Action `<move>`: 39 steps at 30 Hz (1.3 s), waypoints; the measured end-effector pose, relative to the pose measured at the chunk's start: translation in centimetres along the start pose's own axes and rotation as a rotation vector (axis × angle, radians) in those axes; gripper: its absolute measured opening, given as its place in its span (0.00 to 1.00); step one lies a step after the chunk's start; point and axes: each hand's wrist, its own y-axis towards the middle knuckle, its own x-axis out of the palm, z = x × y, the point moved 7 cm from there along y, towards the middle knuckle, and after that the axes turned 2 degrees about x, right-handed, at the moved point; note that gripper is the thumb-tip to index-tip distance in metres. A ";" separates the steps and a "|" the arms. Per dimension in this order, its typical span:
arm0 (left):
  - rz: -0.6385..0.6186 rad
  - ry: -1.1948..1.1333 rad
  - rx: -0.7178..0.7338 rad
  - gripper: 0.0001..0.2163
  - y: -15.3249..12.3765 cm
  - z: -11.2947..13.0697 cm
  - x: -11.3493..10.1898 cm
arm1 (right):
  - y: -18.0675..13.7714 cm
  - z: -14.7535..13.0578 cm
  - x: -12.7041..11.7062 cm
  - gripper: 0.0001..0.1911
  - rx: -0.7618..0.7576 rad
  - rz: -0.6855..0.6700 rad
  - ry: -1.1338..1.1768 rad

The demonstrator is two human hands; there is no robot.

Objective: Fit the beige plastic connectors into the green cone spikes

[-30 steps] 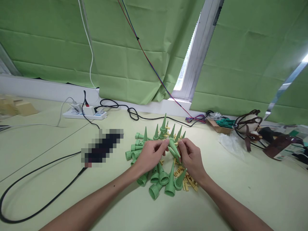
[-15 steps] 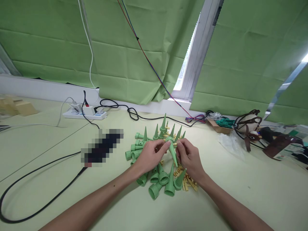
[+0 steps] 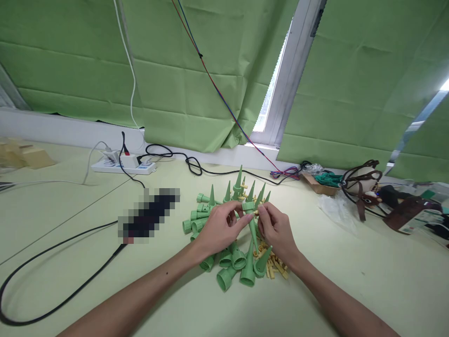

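My left hand (image 3: 224, 224) pinches a green plastic watering spike (image 3: 249, 206), its wide end up and its tapered tip pointing down. From the right, my right hand (image 3: 277, 227) grips a small yellow valve piece (image 3: 256, 213) against the side of that spike; how far it goes in is hidden by the fingers. Around and below both hands lie several more green spikes (image 3: 248, 274), some lying down, others standing point up. A heap of loose yellow valve pieces (image 3: 278, 269) is beneath my right hand. Some standing spikes at the back carry yellow pieces.
A blurred dark device with a black cable (image 3: 52, 320) lies to the left. Behind it sits a white power strip (image 3: 140, 167). At the back right are a cardboard box (image 3: 319, 185), a clear plastic bag (image 3: 336, 210) and a brown-framed object (image 3: 409, 215).
The held spike has turned more upright, and its wide end has dropped slightly. My left thumb has shifted down and right, close to the yellow valve piece. The other parts stay put.
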 end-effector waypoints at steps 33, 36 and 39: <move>0.136 0.080 0.210 0.09 -0.6 0.8 -0.5 | -0.2 -0.1 0.0 0.21 0.035 0.006 0.038; 0.117 0.020 0.132 0.07 -0.4 0.4 -0.5 | -0.2 0.0 -0.1 0.20 0.038 0.020 0.054; 0.080 -0.039 0.084 0.08 -0.1 0.2 -0.4 | -0.2 0.0 -0.2 0.20 0.038 0.038 0.047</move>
